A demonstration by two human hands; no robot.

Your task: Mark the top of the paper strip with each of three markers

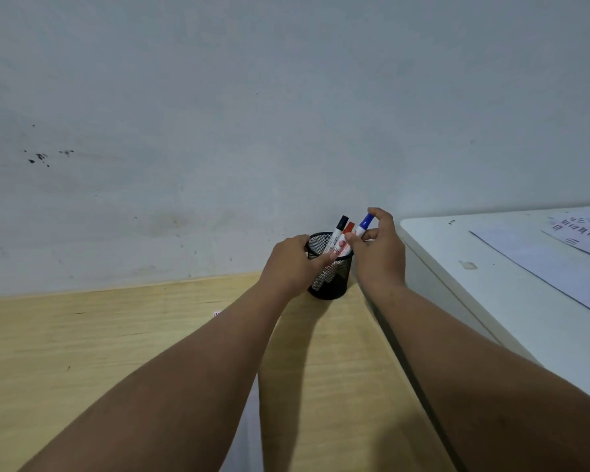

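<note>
A black mesh pen cup (331, 284) stands on the wooden desk against the wall. Three markers lean in it: a black-capped marker (340, 226), a red-capped marker (347, 230) and a blue-capped marker (364, 224). My left hand (292, 264) grips the cup's rim and side. My right hand (378, 247) pinches the blue marker by its cap and barrel. A white paper strip (244, 434) lies on the desk, mostly hidden beneath my left forearm; a small printed corner (217, 314) shows further back.
The light wooden desk (82, 352) meets a grey wall (218, 131). A white cabinet (508, 301) stands higher at the right, close to the cup, with paper sheets (559, 264) on top.
</note>
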